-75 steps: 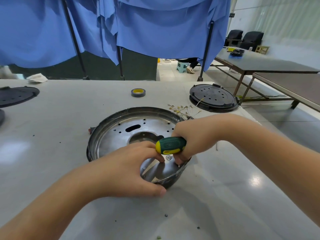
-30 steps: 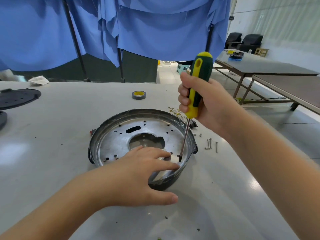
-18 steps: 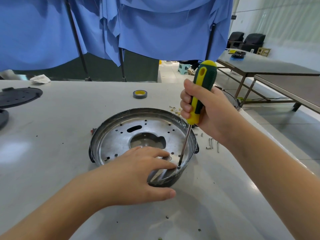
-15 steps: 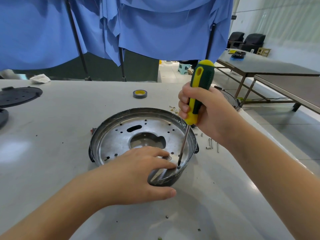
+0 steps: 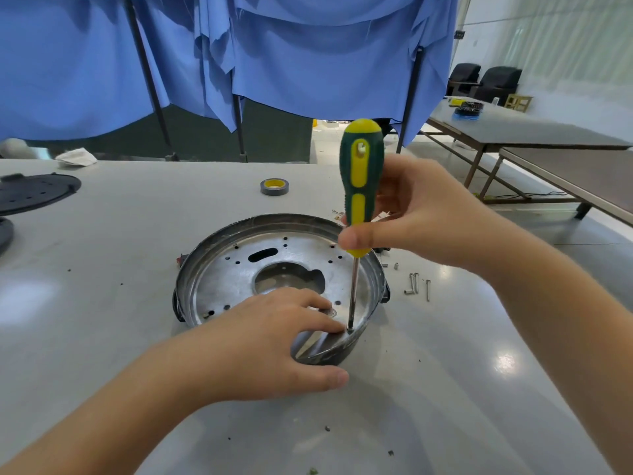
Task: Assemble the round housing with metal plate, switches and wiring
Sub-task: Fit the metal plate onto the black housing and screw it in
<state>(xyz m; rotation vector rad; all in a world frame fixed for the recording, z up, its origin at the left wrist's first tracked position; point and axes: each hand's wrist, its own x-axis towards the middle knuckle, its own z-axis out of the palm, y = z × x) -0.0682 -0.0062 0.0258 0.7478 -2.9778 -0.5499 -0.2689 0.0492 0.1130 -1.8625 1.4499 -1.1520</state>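
The round metal housing (image 5: 260, 222) sits on the grey table with a perforated metal plate (image 5: 233, 279) inside it. My left hand (image 5: 270, 341) grips the housing's near rim, fingers inside on the plate and thumb outside on the wall. My right hand (image 5: 418, 217) holds a green and yellow screwdriver (image 5: 359, 186) upright by the lower part of its handle. The screwdriver's tip stands on a screw spot at the plate's near right edge, just beside my left fingertips. The screw itself is too small to make out.
Loose screws and small metal pins (image 5: 416, 284) lie right of the housing. A roll of grey tape (image 5: 274, 186) sits behind it. Black round covers (image 5: 34, 192) lie at the table's left edge. Blue cloth hangs behind; other tables stand to the right.
My right hand raised the screwdriver from lying low over the rim to upright, set its tip at the plate's near right edge, and has loosened to a fingertip hold. My left hand stayed on the rim.
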